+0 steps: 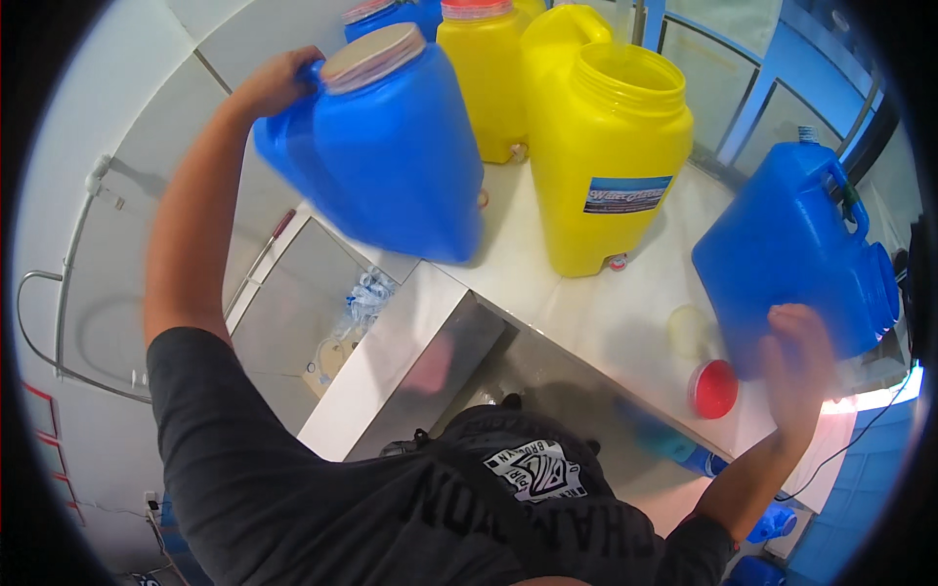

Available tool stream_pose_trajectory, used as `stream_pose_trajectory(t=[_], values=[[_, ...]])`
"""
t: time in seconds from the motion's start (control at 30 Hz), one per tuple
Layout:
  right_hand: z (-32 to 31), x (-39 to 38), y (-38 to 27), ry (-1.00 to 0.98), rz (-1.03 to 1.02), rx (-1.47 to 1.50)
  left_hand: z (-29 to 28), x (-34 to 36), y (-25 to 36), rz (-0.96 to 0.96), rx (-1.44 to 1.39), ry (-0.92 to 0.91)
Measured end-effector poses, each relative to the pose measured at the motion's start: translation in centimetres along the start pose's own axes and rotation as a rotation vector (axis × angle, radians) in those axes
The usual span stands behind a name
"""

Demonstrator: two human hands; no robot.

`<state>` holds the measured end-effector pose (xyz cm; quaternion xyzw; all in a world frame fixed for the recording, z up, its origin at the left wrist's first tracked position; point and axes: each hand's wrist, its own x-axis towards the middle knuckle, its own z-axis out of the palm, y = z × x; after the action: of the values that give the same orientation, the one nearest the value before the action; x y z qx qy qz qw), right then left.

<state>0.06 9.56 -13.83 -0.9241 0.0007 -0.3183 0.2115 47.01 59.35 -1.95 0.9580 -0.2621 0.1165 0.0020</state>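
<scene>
My left hand is closed on the handle of a blue jug with a pale lid, held tilted at the upper left. Beside it stands an uncapped yellow jug; a pale stream or tube hangs over its mouth. My right hand, blurred, has its fingers stretched out against or just in front of a second blue jug on the right; whether it touches is unclear. A red cap lies by that hand on the white counter, near a pale round object.
More jugs, yellow and blue, stand at the back. Left is a recess holding clear plastic items and a red-handled tool. A bent pipe runs along the left wall. Blue containers sit below the counter at lower right.
</scene>
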Motion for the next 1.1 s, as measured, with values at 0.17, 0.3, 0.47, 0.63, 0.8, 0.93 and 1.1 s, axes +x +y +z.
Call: stream_pose_trajectory(t=[0.17,0.3,0.47,0.63,0.8,0.93,1.1], values=[[1.9,-2.0,0.2,-0.004,0.116,0.013,4.3,-3.9,-7.7,-0.468,-0.880,0.599],[4.0,-4.3,0.0,0.020,0.260,0.139,14.4,-15.5,-5.0,-0.261,-0.666,1.180],[6.8,-3.2,-0.8,-0.099,0.294,0.180,28.2,-19.8,-3.4,-0.758,-0.588,0.790],[7.6,-2.4,-1.4,-0.197,0.260,0.196,35.8,-22.3,-2.4,-0.895,-1.256,0.349],[7.1,-3.8,-0.6,-0.228,0.277,0.202,36.2,-21.7,0.5,-1.090,-1.076,0.097],[7.6,-4.5,0.1,-0.242,0.310,0.248,36.8,-19.5,1.8,-1.068,-1.247,0.198],[8.5,-5.7,0.7,-0.293,0.349,0.258,38.2,-21.6,-3.0,-0.915,-0.806,0.199]])
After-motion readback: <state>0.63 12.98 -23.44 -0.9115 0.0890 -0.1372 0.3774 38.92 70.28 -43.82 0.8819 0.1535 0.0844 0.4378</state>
